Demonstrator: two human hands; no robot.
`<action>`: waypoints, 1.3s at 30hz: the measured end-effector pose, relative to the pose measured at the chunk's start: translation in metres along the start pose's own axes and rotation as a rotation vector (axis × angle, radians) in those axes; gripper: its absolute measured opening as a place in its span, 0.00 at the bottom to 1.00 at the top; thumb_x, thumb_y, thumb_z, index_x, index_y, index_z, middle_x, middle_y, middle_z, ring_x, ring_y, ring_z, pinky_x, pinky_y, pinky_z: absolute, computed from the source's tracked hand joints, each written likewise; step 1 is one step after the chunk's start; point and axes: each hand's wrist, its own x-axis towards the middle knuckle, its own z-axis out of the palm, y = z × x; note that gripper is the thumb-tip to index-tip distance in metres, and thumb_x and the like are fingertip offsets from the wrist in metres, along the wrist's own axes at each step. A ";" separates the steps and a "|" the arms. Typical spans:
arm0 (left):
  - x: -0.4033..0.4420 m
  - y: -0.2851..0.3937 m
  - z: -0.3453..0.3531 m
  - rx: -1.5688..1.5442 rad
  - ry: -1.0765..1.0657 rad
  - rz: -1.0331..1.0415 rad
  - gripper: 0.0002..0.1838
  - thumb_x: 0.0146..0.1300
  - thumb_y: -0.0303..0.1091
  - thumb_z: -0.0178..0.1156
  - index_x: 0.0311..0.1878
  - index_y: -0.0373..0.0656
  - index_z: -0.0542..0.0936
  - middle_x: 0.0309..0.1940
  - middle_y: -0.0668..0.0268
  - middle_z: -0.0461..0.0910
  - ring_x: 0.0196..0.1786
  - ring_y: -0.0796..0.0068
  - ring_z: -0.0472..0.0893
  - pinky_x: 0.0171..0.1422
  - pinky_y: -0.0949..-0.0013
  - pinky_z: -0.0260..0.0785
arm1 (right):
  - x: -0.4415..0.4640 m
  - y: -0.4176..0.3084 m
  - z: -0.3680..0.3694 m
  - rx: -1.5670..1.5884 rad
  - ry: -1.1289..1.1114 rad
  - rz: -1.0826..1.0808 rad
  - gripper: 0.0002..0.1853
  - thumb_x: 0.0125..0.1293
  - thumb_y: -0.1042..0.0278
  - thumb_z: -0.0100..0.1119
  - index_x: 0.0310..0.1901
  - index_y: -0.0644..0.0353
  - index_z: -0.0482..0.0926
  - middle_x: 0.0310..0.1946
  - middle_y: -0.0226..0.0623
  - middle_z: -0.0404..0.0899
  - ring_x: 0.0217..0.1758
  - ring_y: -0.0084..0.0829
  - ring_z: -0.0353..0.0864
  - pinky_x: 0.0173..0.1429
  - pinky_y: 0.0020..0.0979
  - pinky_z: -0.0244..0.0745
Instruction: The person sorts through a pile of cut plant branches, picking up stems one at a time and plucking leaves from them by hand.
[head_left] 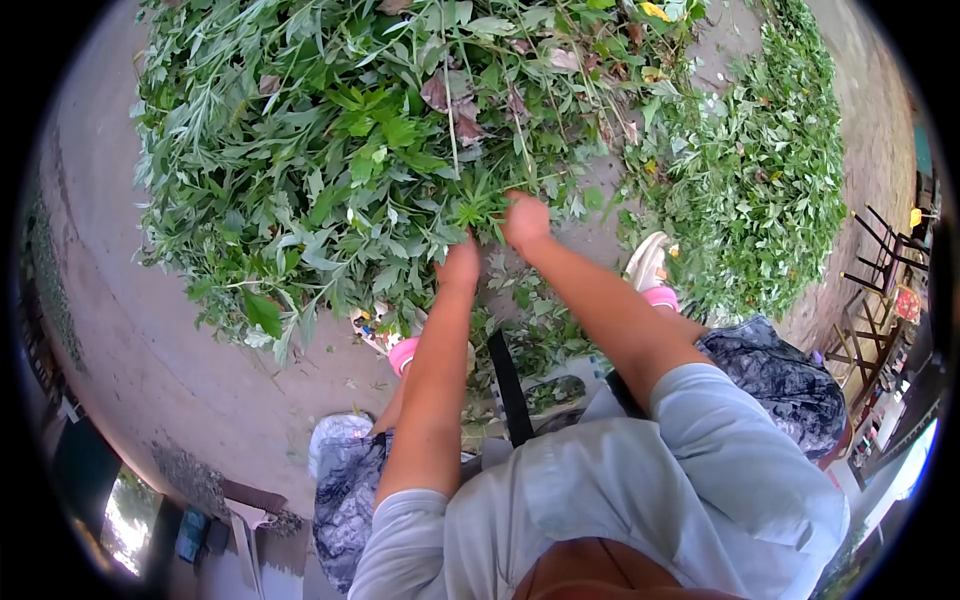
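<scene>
A big heap of cut leafy green stems [300,160] lies on the ground in front of me. My left hand [460,264] reaches into its near edge, where leaves cover the fingers. Just right of it, my right hand [526,221] is closed at the edge of the heap, its fingers curled around leafy stems that are partly hidden. A sprig with narrow bright green leaves [480,207] sits between the two hands. Loose leaves [545,310] are scattered on the ground below my forearms.
To the right is a second pile of smaller leaves [760,170]. My shoes [648,262] stand on either side of my hands. A black strap [510,390] hangs before my lap. Dark chairs [885,250] stand at the far right, and a long-handled tool [245,520] is at lower left.
</scene>
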 end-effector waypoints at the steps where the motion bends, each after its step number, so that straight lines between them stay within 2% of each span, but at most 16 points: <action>1: 0.000 -0.003 0.000 -0.007 0.000 0.023 0.23 0.63 0.47 0.34 0.57 0.46 0.64 0.55 0.53 0.66 0.56 0.54 0.66 0.57 0.58 0.59 | 0.001 0.005 0.006 0.004 -0.005 0.000 0.17 0.43 0.60 0.61 0.37 0.55 0.77 0.29 0.42 0.78 0.33 0.41 0.78 0.39 0.37 0.72; 4: -0.022 0.003 -0.014 -0.008 0.071 0.126 0.13 0.58 0.39 0.47 0.46 0.48 0.68 0.39 0.49 0.74 0.41 0.48 0.74 0.43 0.53 0.67 | 0.002 0.024 0.028 -0.047 0.197 -0.313 0.21 0.42 0.55 0.63 0.36 0.59 0.77 0.25 0.44 0.76 0.30 0.42 0.77 0.36 0.38 0.72; 7: -0.032 0.007 -0.024 -0.078 -0.059 0.174 0.10 0.58 0.38 0.49 0.41 0.45 0.70 0.32 0.53 0.76 0.38 0.50 0.75 0.40 0.57 0.68 | -0.006 0.026 0.018 -0.014 0.221 -0.241 0.21 0.42 0.56 0.63 0.37 0.62 0.77 0.27 0.45 0.77 0.31 0.43 0.77 0.37 0.38 0.72; 9: -0.043 0.000 -0.025 -0.196 -0.054 0.254 0.10 0.58 0.38 0.51 0.40 0.44 0.70 0.29 0.55 0.76 0.35 0.53 0.76 0.38 0.60 0.67 | -0.014 0.027 -0.001 0.237 0.006 0.077 0.22 0.42 0.58 0.63 0.38 0.63 0.76 0.29 0.46 0.78 0.32 0.44 0.77 0.39 0.36 0.72; 13: -0.053 -0.029 -0.009 -0.451 0.000 0.358 0.11 0.59 0.38 0.52 0.37 0.40 0.70 0.21 0.60 0.75 0.24 0.65 0.74 0.31 0.67 0.66 | -0.010 0.044 0.020 0.537 -0.150 0.139 0.23 0.43 0.57 0.61 0.40 0.61 0.76 0.35 0.50 0.77 0.40 0.45 0.76 0.44 0.38 0.71; 14: -0.047 -0.042 0.002 -0.474 -0.033 0.255 0.11 0.59 0.39 0.51 0.35 0.39 0.71 0.19 0.65 0.73 0.22 0.76 0.69 0.28 0.72 0.63 | -0.009 0.038 0.025 0.537 -0.120 0.178 0.23 0.43 0.56 0.61 0.41 0.61 0.76 0.35 0.50 0.77 0.40 0.45 0.77 0.44 0.38 0.71; 18: -0.055 -0.037 -0.022 -0.666 -0.188 0.062 0.15 0.58 0.43 0.51 0.34 0.39 0.71 0.21 0.63 0.74 0.23 0.71 0.72 0.30 0.69 0.65 | -0.012 0.001 0.025 0.456 0.070 0.268 0.24 0.43 0.55 0.61 0.41 0.62 0.76 0.34 0.50 0.77 0.39 0.45 0.77 0.44 0.38 0.72; 20: -0.074 -0.004 -0.053 -0.779 -0.254 -0.275 0.13 0.58 0.44 0.52 0.32 0.43 0.72 0.18 0.71 0.70 0.21 0.82 0.66 0.25 0.75 0.60 | -0.010 -0.005 0.023 0.400 0.143 0.289 0.23 0.43 0.55 0.61 0.41 0.61 0.76 0.34 0.49 0.77 0.38 0.44 0.77 0.43 0.38 0.72; 22: -0.072 -0.007 -0.045 -0.899 -0.256 -0.266 0.12 0.59 0.44 0.52 0.33 0.44 0.72 0.19 0.73 0.70 0.21 0.83 0.66 0.23 0.76 0.59 | -0.006 -0.006 0.019 0.225 -0.058 0.195 0.22 0.44 0.56 0.61 0.39 0.61 0.77 0.33 0.47 0.78 0.38 0.43 0.77 0.42 0.37 0.73; 26: -0.068 -0.007 -0.028 -1.163 -0.277 -0.189 0.12 0.60 0.44 0.52 0.40 0.47 0.73 0.22 0.74 0.69 0.24 0.85 0.67 0.22 0.79 0.56 | -0.013 0.009 0.029 0.170 -0.089 0.185 0.19 0.43 0.58 0.61 0.36 0.61 0.77 0.31 0.47 0.78 0.36 0.42 0.78 0.39 0.36 0.73; 28: -0.070 0.004 -0.023 -1.211 -0.248 -0.245 0.12 0.60 0.43 0.51 0.43 0.48 0.72 0.21 0.75 0.69 0.22 0.85 0.65 0.21 0.79 0.55 | -0.020 0.035 0.053 0.787 -0.105 0.098 0.15 0.45 0.61 0.61 0.34 0.62 0.77 0.28 0.42 0.78 0.32 0.36 0.78 0.36 0.33 0.72; 31: -0.079 0.017 -0.016 -1.344 -0.213 -0.276 0.14 0.61 0.42 0.51 0.46 0.46 0.71 0.22 0.76 0.68 0.21 0.85 0.65 0.20 0.79 0.55 | -0.066 0.030 0.011 1.163 -0.285 0.204 0.11 0.49 0.65 0.59 0.33 0.62 0.77 0.27 0.35 0.77 0.30 0.29 0.76 0.35 0.29 0.71; 33: -0.085 0.023 -0.014 -1.243 -0.267 -0.040 0.15 0.61 0.43 0.51 0.44 0.42 0.72 0.22 0.75 0.69 0.21 0.85 0.65 0.20 0.78 0.57 | -0.090 0.028 0.007 1.224 -0.317 0.119 0.11 0.51 0.67 0.58 0.36 0.61 0.76 0.25 0.31 0.75 0.27 0.23 0.72 0.31 0.26 0.67; 35: -0.100 0.030 -0.024 -1.212 -0.277 -0.161 0.15 0.62 0.44 0.49 0.41 0.41 0.74 0.22 0.74 0.69 0.22 0.85 0.65 0.22 0.77 0.56 | -0.104 0.027 -0.003 1.282 -0.347 0.022 0.11 0.53 0.69 0.57 0.39 0.60 0.75 0.22 0.27 0.73 0.24 0.17 0.68 0.26 0.22 0.64; 37: -0.111 0.026 -0.039 -1.169 -0.241 -0.064 0.15 0.63 0.44 0.48 0.38 0.41 0.74 0.21 0.73 0.69 0.22 0.85 0.64 0.22 0.78 0.55 | -0.117 0.025 -0.028 1.403 -0.748 0.240 0.13 0.54 0.69 0.55 0.43 0.58 0.73 0.20 0.24 0.68 0.22 0.15 0.64 0.25 0.21 0.59; 39: -0.109 0.000 -0.059 -0.823 -0.186 0.135 0.17 0.63 0.45 0.47 0.34 0.39 0.74 0.18 0.73 0.67 0.21 0.85 0.63 0.25 0.79 0.55 | -0.117 0.027 -0.038 1.484 -0.871 0.255 0.14 0.55 0.69 0.53 0.45 0.56 0.70 0.20 0.23 0.66 0.22 0.16 0.63 0.25 0.21 0.59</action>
